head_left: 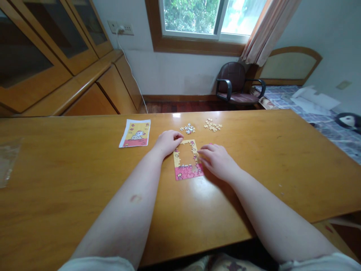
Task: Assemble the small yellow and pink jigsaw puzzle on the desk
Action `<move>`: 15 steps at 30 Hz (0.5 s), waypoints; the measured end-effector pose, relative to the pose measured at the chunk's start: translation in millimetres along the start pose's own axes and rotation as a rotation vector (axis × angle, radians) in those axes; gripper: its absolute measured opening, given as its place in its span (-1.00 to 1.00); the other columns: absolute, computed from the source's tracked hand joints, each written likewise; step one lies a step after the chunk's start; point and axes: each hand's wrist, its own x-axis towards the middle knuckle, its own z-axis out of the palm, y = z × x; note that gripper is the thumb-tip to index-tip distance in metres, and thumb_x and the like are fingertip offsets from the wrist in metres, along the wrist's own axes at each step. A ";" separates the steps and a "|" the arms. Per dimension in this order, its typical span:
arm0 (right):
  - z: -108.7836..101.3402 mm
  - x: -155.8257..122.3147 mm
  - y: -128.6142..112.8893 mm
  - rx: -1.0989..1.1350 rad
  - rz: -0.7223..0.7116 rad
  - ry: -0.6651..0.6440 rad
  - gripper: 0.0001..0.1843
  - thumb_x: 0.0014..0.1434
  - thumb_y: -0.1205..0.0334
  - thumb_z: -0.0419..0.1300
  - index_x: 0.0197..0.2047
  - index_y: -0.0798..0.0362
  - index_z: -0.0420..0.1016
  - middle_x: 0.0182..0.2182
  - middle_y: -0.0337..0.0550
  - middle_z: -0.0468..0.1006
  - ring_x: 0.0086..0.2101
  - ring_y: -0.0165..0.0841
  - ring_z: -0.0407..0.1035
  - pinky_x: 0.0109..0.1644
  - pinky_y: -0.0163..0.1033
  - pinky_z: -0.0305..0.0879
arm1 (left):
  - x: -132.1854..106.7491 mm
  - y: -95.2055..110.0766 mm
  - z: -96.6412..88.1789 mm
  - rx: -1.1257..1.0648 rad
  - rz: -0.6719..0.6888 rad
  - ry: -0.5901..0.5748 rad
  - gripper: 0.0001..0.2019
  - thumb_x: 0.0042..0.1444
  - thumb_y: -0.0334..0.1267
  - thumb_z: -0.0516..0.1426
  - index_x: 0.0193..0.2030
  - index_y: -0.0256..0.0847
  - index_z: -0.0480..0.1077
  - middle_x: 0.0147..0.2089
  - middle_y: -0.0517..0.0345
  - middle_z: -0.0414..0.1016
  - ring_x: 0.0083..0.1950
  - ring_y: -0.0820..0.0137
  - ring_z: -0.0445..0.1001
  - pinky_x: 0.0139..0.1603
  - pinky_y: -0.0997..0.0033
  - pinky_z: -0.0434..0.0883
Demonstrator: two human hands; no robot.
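Observation:
A partly assembled jigsaw puzzle (188,173) lies on the table, with yellow sides, a pink bottom and a bare wood gap in its middle. My left hand (168,142) rests at its upper left corner, fingers stretched out and touching the edge. Over the right edge is my right hand (218,161), its thumb and fingers apart, with no piece visible between them. A bit of pink shows just behind its fingers. Beyond the puzzle lie a pile of white and grey puzzle pieces (189,129) and a group of yellow puzzle pieces (213,125).
To the left of my left hand lies a reference picture (136,134) of a white animal on yellow and pink. A clear plastic bag (9,160) is at the wooden table's (70,180) left end. Past the far edge stand a chair (235,82) and a bed (284,94).

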 end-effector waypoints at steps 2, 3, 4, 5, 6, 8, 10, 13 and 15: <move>-2.5 1.1 17.5 -0.070 0.124 0.026 -0.70 0.31 0.31 0.07 0.02 0.03 0.55 0.01 0.01 0.54 -0.08 -0.17 0.39 0.03 -0.07 0.22 | -0.3 1.4 -1.0 -0.006 -0.006 -0.002 -0.76 0.13 -0.18 0.11 -0.18 -0.13 0.59 -0.13 0.09 0.60 -0.07 0.23 0.49 -0.01 0.27 0.42; -3.2 1.6 25.9 -0.091 0.152 0.019 -0.67 0.30 0.35 0.05 0.04 0.03 0.54 0.06 0.01 0.53 -0.07 -0.17 0.39 0.04 -0.07 0.22 | -0.5 2.2 -1.5 -0.010 -0.009 -0.004 -0.76 0.12 -0.19 0.11 -0.18 -0.13 0.59 -0.12 0.08 0.60 -0.07 0.23 0.49 -0.01 0.27 0.42; -3.6 2.2 33.5 -0.101 0.159 0.006 -0.66 0.28 0.37 0.06 0.05 0.03 0.54 0.11 -0.01 0.50 -0.06 -0.16 0.39 0.05 -0.07 0.23 | -0.7 2.8 -2.0 -0.013 -0.013 -0.006 -0.76 0.12 -0.19 0.11 -0.18 -0.14 0.59 -0.12 0.08 0.60 -0.07 0.23 0.49 -0.01 0.27 0.42; -3.6 2.8 39.7 -0.102 0.156 -0.009 -0.65 0.27 0.37 0.07 0.06 0.01 0.54 0.14 -0.04 0.47 -0.05 -0.16 0.39 0.06 -0.07 0.23 | -0.9 3.3 -2.3 -0.015 -0.017 -0.009 -0.76 0.12 -0.19 0.11 -0.18 -0.14 0.59 -0.12 0.07 0.60 -0.07 0.23 0.49 -0.01 0.27 0.42; -3.4 3.6 44.5 -0.099 0.150 -0.026 -0.64 0.27 0.37 0.07 0.07 0.00 0.54 0.15 -0.07 0.47 -0.05 -0.16 0.39 0.06 -0.07 0.24 | -1.0 3.6 -2.5 -0.016 -0.020 -0.011 -0.76 0.12 -0.19 0.11 -0.18 -0.14 0.59 -0.11 0.07 0.60 -0.07 0.22 0.49 -0.01 0.26 0.42; -2.7 5.5 49.8 -0.083 0.151 -0.037 -0.65 0.29 0.35 0.06 0.05 -0.02 0.56 0.11 -0.09 0.51 -0.05 -0.18 0.41 0.06 -0.10 0.25 | -1.0 3.7 -2.6 -0.014 -0.020 -0.009 -0.75 0.12 -0.19 0.11 -0.17 -0.14 0.59 -0.11 0.07 0.60 -0.06 0.22 0.49 0.00 0.26 0.42; -2.1 7.7 51.2 -0.064 0.181 -0.017 -0.68 0.30 0.32 0.06 -0.02 -0.02 0.61 0.02 -0.09 0.58 -0.06 -0.20 0.43 0.05 -0.14 0.27 | -0.8 3.3 -2.2 -0.013 -0.016 -0.007 -0.75 0.12 -0.18 0.11 -0.17 -0.14 0.59 -0.11 0.08 0.60 -0.06 0.22 0.49 0.01 0.26 0.42; -1.9 10.1 51.5 -0.040 0.252 0.019 -0.74 0.29 0.28 0.11 -0.14 0.01 0.65 -0.10 -0.10 0.62 -0.10 -0.23 0.46 0.00 -0.21 0.30 | -0.4 2.7 -1.6 -0.014 -0.013 -0.007 -0.76 0.12 -0.18 0.11 -0.18 -0.13 0.59 -0.12 0.08 0.60 -0.07 0.23 0.49 0.00 0.27 0.42; -2.4 10.7 52.2 -0.033 0.291 0.020 -0.76 0.28 0.27 0.13 -0.17 0.01 0.65 -0.14 -0.11 0.62 -0.14 -0.26 0.47 -0.04 -0.24 0.30 | -0.3 2.7 -1.5 -0.016 -0.015 -0.007 -0.76 0.12 -0.18 0.11 -0.18 -0.13 0.59 -0.13 0.08 0.60 -0.07 0.23 0.49 -0.02 0.27 0.42</move>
